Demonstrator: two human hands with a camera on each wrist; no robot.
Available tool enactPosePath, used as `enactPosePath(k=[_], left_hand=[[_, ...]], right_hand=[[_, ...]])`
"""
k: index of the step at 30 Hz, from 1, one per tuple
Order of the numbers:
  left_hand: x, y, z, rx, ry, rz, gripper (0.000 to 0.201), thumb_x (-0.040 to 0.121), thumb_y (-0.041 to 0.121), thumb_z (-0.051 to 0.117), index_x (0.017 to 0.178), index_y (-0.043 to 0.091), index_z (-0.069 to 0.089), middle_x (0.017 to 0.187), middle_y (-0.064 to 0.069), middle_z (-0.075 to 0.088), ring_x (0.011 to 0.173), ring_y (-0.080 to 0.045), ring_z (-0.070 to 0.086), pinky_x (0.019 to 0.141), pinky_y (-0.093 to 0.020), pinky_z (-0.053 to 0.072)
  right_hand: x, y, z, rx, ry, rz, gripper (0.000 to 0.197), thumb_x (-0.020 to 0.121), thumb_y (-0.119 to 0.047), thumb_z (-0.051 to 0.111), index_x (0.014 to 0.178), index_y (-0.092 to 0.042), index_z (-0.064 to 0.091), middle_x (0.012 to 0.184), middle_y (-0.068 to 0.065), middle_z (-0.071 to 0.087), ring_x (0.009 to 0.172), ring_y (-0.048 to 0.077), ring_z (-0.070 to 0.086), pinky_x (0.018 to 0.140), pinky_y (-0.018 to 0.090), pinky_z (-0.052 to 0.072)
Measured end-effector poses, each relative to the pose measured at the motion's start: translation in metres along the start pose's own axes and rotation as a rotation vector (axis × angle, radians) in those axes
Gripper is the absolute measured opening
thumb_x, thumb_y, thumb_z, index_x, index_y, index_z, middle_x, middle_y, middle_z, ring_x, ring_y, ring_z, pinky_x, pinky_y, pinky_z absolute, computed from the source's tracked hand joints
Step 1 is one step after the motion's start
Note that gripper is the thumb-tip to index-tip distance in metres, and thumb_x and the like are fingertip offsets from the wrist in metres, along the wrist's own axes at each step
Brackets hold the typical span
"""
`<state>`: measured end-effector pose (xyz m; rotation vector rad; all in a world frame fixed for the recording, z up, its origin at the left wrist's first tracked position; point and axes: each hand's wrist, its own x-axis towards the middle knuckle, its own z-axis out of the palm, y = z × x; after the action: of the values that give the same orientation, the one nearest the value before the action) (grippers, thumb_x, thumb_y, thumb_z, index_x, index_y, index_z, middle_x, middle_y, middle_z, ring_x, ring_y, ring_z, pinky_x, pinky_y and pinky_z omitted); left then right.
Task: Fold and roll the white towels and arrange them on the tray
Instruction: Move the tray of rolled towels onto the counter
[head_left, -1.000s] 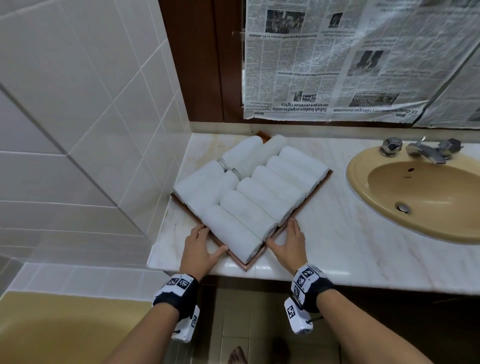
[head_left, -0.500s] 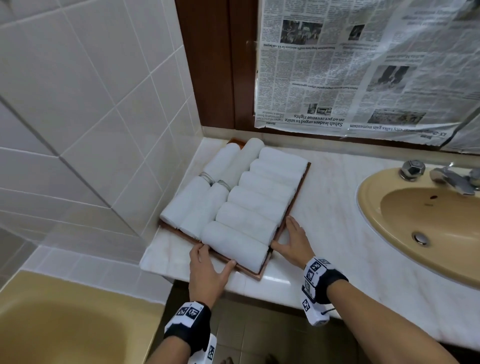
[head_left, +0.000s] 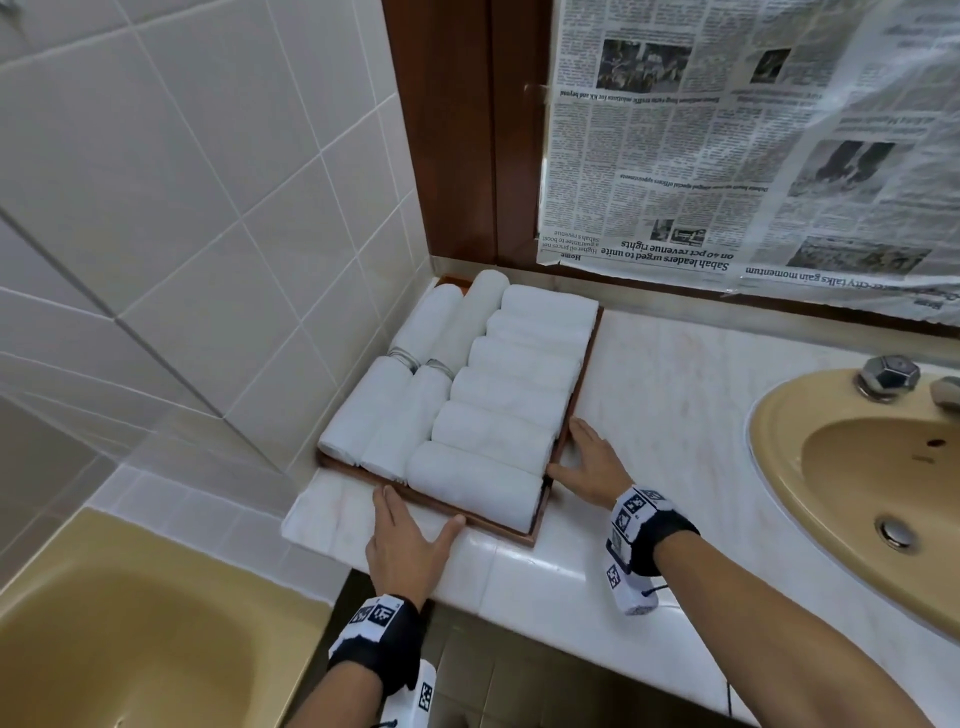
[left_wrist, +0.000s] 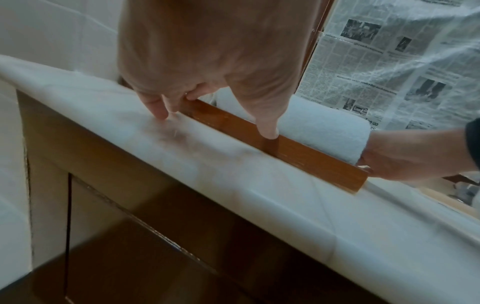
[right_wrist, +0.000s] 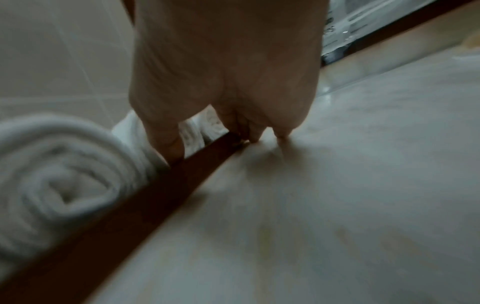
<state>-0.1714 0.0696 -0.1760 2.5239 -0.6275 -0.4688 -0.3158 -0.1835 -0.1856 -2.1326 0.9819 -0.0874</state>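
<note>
Wooden tray (head_left: 566, 415) full of rolled towels (head_left: 493, 410), corner at 11 o'clock. Left hand (head_left: 405, 540) flat at 6, right hand (head_left: 592, 462) flat, probably pressing, at 3. Final squaring; next, let go.

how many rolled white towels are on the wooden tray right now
10. Six rolled towels lie stacked crosswise in the right column of the wooden tray; four lie lengthwise on the left in two pairs. None appears hidden.

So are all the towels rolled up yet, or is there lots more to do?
Nearly finished. The rolled towels already fill the wooden tray; no loose towel shows. Right now the left hand and right hand press flat against the tray's edges on the counter. Probably only final positioning remains.
</note>
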Motion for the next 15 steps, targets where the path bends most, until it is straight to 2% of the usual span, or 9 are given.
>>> enactPosePath(k=[2, 4, 5, 7, 8, 10, 13, 15], left_hand=[[0.003, 0.0, -0.001, 0.002, -0.013, -0.005, 0.12, 0.079, 0.077, 0.057, 0.158, 0.009, -0.003, 0.167, -0.006, -0.006, 0.151, -0.025, 0.015, 0.118, -0.044, 0.021], [0.005, -0.001, -0.001, 0.02, -0.005, -0.002, 0.12, 0.079, 0.077, 0.056, 0.158, 0.009, -0.003, 0.167, -0.006, -0.005, 0.151, -0.026, 0.016, 0.118, -0.044, 0.021], [0.005, -0.002, 0.0, 0.025, -0.001, -0.002, 0.12, 0.078, 0.078, 0.056, 0.158, 0.009, -0.002, 0.167, -0.006, -0.004, 0.151, -0.026, 0.017, 0.118, -0.044, 0.021], [0.005, -0.002, 0.001, 0.024, 0.006, -0.005, 0.121, 0.078, 0.079, 0.056, 0.159, 0.01, -0.001, 0.167, -0.005, -0.003, 0.15, -0.025, 0.018, 0.118, -0.044, 0.022], [0.005, -0.002, 0.001, 0.026, 0.01, -0.003, 0.12, 0.077, 0.079, 0.056, 0.159, 0.01, 0.0, 0.167, -0.005, -0.002, 0.15, -0.025, 0.018, 0.117, -0.044, 0.022], [0.005, -0.002, 0.002, 0.031, 0.015, 0.001, 0.12, 0.077, 0.079, 0.055, 0.159, 0.01, 0.0, 0.167, -0.005, -0.002, 0.15, -0.025, 0.018, 0.117, -0.044, 0.021], [0.008, -0.001, 0.002, 0.031, 0.026, -0.002, 0.12, 0.077, 0.08, 0.055, 0.159, 0.009, 0.003, 0.167, -0.006, 0.001, 0.149, -0.025, 0.02, 0.116, -0.044, 0.022], [0.01, 0.003, 0.002, 0.035, 0.031, -0.005, 0.12, 0.077, 0.08, 0.055, 0.158, 0.008, 0.004, 0.167, -0.006, 0.002, 0.15, -0.024, 0.02, 0.115, -0.044, 0.021]], right_hand=[[-0.009, -0.001, -0.001, 0.093, -0.04, 0.021, 0.102, 0.082, -0.055, 0.069, 0.158, -0.015, 0.014, 0.165, 0.0, 0.016, 0.149, 0.018, 0.019, 0.123, 0.041, 0.018], [-0.027, 0.0, 0.005, 0.112, -0.103, -0.009, 0.118, 0.072, -0.066, 0.074, 0.159, -0.02, 0.008, 0.164, -0.005, 0.014, 0.149, 0.017, 0.019, 0.123, 0.04, 0.019], [-0.038, 0.0, 0.012, 0.064, -0.136, -0.034, 0.128, 0.067, -0.073, 0.074, 0.159, -0.021, 0.002, 0.165, -0.006, 0.008, 0.15, 0.016, 0.014, 0.123, 0.041, 0.016], [-0.06, 0.0, 0.028, -0.052, -0.179, -0.092, 0.138, 0.064, -0.079, 0.07, 0.157, -0.017, -0.011, 0.163, -0.01, -0.008, 0.151, 0.012, -0.002, 0.124, 0.04, 0.001], [-0.067, -0.001, 0.035, -0.098, -0.169, -0.103, 0.14, 0.065, -0.078, 0.069, 0.156, -0.015, -0.016, 0.16, -0.012, -0.012, 0.15, 0.008, -0.008, 0.124, 0.039, -0.005], [-0.074, -0.008, 0.043, -0.124, -0.109, -0.086, 0.136, 0.069, -0.074, 0.069, 0.155, -0.013, -0.017, 0.159, -0.012, -0.014, 0.148, 0.005, -0.01, 0.122, 0.036, -0.009], [-0.074, -0.018, 0.047, -0.076, -0.025, -0.048, 0.124, 0.077, -0.059, 0.073, 0.156, -0.012, -0.01, 0.165, -0.001, -0.008, 0.151, 0.011, -0.005, 0.121, 0.034, -0.01], [-0.071, -0.023, 0.045, -0.04, -0.001, -0.027, 0.122, 0.077, -0.052, 0.075, 0.157, -0.012, -0.007, 0.166, 0.001, -0.003, 0.152, 0.013, -0.002, 0.121, 0.035, -0.01]])
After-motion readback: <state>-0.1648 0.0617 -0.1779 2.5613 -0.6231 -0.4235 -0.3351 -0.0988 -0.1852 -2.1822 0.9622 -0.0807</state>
